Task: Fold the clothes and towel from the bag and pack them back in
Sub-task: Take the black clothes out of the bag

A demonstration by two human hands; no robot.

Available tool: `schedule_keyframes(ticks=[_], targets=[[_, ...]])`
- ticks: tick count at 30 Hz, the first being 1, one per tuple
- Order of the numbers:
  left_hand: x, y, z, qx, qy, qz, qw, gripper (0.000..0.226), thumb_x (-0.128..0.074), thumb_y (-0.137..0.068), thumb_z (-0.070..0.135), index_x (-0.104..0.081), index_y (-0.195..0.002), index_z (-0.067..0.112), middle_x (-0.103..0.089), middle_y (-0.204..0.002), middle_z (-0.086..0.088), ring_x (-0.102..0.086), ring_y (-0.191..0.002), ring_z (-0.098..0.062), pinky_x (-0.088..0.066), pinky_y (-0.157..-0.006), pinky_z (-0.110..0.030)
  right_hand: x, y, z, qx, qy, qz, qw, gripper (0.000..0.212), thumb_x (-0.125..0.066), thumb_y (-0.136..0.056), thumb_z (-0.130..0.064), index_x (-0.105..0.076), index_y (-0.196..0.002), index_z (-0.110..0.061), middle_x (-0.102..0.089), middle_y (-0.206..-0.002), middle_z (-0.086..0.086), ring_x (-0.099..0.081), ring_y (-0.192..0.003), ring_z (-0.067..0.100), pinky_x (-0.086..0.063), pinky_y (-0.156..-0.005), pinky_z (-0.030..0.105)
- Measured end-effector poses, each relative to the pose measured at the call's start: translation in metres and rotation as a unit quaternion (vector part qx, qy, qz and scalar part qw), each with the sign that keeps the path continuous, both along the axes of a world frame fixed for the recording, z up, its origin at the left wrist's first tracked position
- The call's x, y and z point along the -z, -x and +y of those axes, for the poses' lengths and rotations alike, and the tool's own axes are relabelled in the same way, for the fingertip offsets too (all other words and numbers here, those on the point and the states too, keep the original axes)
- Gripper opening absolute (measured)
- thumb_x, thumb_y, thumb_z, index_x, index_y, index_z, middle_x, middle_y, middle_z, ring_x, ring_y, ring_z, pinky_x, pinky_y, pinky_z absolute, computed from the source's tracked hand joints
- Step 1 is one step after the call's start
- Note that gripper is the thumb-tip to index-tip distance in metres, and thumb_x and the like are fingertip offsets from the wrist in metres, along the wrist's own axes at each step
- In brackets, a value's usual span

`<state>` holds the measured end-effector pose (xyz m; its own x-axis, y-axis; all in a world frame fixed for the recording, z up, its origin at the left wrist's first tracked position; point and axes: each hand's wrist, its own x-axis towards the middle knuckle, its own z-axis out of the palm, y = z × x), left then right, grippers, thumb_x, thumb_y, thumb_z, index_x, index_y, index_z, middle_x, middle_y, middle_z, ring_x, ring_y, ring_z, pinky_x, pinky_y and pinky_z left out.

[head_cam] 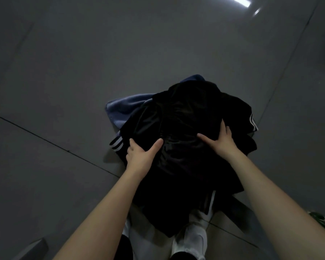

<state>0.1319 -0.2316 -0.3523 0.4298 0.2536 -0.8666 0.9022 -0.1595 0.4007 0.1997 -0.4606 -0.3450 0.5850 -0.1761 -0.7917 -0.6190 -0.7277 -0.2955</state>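
Black shiny clothes with white stripes (186, 166) lie in a loose heap on the grey tiled floor (64, 72), just ahead of my white shoes (193, 239), with the soft blue towel (124, 107) crumpled under their far-left edge. My left hand (141, 154) grips a bunch of the dark cloth, thumb across the top and fingers curled round the side. My right hand (221, 139) presses on the heap with straight fingers and the thumb spread wide. Nothing here looks folded yet. I judge the job to be at its start, with every piece still to be separated, folded and packed. I cannot pick the bag out from the black pile.
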Motion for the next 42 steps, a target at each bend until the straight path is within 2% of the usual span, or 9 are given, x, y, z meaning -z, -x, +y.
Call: schedule_keyframes(ticks=[4, 9, 14, 17, 21, 26, 29, 32, 42], targets=[[-0.004, -0.002, -0.012, -0.064, 0.065, -0.071, 0.993, 0.133, -0.066, -0.043, 0.081, -0.016, -0.151, 0.023, -0.034, -0.15, -0.001, -0.038, -0.134, -0.021, -0.034, -0.111, -0.04, -0.002, 0.005, 0.007, 0.059, -0.068, -0.01, 0.996, 0.11, -0.065, -0.067, -0.067, -0.003, -0.151, -0.031, -0.013, -0.156, 0.005, -0.025, -0.14, 0.029, -0.027, -0.114, 0.044], [-0.006, -0.008, -0.024, -0.097, 0.128, -0.11, 0.981, 0.081, -0.067, -0.083, 0.04, -0.024, -0.148, 0.019, -0.044, -0.136, 0.006, -0.044, -0.121, -0.01, -0.037, -0.101, -0.026, -0.014, 0.008, 0.015, 0.127, -0.158, -0.011, 0.979, 0.08, -0.057, -0.085, -0.051, -0.017, -0.15, -0.028, -0.034, -0.149, 0.001, -0.039, -0.13, 0.019, -0.031, -0.097, 0.023], [-0.016, -0.009, -0.036, -0.108, 0.14, -0.121, 0.977, 0.077, -0.068, -0.083, 0.04, -0.029, -0.147, 0.022, -0.047, -0.132, 0.011, -0.045, -0.123, -0.01, -0.037, -0.104, -0.028, -0.042, 0.015, 0.026, 0.19, -0.217, 0.0, 0.958, 0.064, -0.051, -0.094, -0.034, -0.021, -0.149, -0.023, -0.037, -0.146, -0.001, -0.039, -0.117, 0.01, -0.031, -0.09, 0.021], [-0.027, -0.009, -0.029, -0.106, 0.135, -0.127, 0.977, 0.074, -0.068, -0.083, 0.041, -0.032, -0.145, 0.023, -0.05, -0.127, 0.011, -0.047, -0.118, -0.009, -0.038, -0.1, -0.026, -0.056, 0.019, 0.035, 0.201, -0.226, 0.011, 0.953, 0.06, -0.048, -0.095, -0.034, -0.025, -0.148, -0.019, -0.041, -0.14, -0.004, -0.041, -0.122, 0.012, -0.031, -0.087, 0.018], [-0.052, -0.009, -0.019, -0.113, 0.121, -0.139, 0.976, 0.066, -0.063, -0.088, 0.036, -0.033, -0.145, 0.021, -0.046, -0.109, 0.026, -0.044, -0.112, -0.006, -0.037, -0.097, -0.023, -0.077, 0.021, 0.051, 0.211, -0.249, 0.022, 0.945, 0.059, -0.051, -0.093, -0.038, -0.032, -0.146, -0.021, -0.047, -0.13, -0.006, -0.045, -0.105, 0.009, -0.036, -0.086, 0.023], [-0.086, 0.0, -0.005, -0.153, 0.146, -0.139, 0.968, 0.067, -0.062, -0.088, 0.037, -0.032, -0.146, 0.024, -0.047, -0.123, 0.017, -0.046, -0.114, -0.006, -0.038, -0.098, -0.024, -0.115, 0.017, 0.068, 0.2, -0.254, 0.026, 0.946, 0.053, -0.055, -0.091, -0.037, -0.043, -0.139, -0.02, -0.054, -0.1, -0.017, -0.051, -0.081, -0.003, -0.041, -0.059, 0.01], [-0.115, 0.004, 0.001, -0.173, 0.146, -0.146, 0.963, 0.066, -0.061, -0.089, 0.035, -0.032, -0.146, 0.022, -0.046, -0.119, 0.016, -0.046, -0.112, -0.006, -0.037, -0.094, -0.023, -0.145, 0.016, 0.077, 0.197, -0.254, 0.026, 0.947, 0.053, -0.056, -0.09, -0.036, -0.043, -0.139, -0.019, -0.055, -0.108, -0.01, -0.051, -0.081, -0.002, -0.04, -0.058, 0.011], [-0.149, 0.007, 0.009, -0.179, 0.137, -0.151, 0.962, 0.066, -0.063, -0.088, 0.035, -0.033, -0.145, 0.022, -0.048, -0.122, 0.011, -0.046, -0.111, -0.008, -0.036, -0.093, -0.023, -0.183, 0.019, 0.086, 0.189, -0.255, 0.035, 0.948, 0.051, -0.055, -0.091, -0.036, -0.043, -0.139, -0.021, -0.054, -0.098, -0.016, -0.05, -0.079, -0.005, -0.041, -0.056, 0.01], [-0.297, 0.024, 0.06, -0.216, 0.123, -0.208, 0.946, 0.08, -0.066, -0.076, 0.052, -0.033, -0.144, 0.026, -0.047, -0.136, 0.01, -0.047, -0.12, -0.01, -0.037, -0.104, -0.03, -0.34, 0.019, 0.143, 0.145, -0.279, 0.025, 0.949, 0.053, -0.054, -0.091, -0.037, -0.041, -0.14, -0.021, -0.052, -0.095, -0.015, -0.052, -0.08, 0.002, -0.042, -0.062, 0.02]])
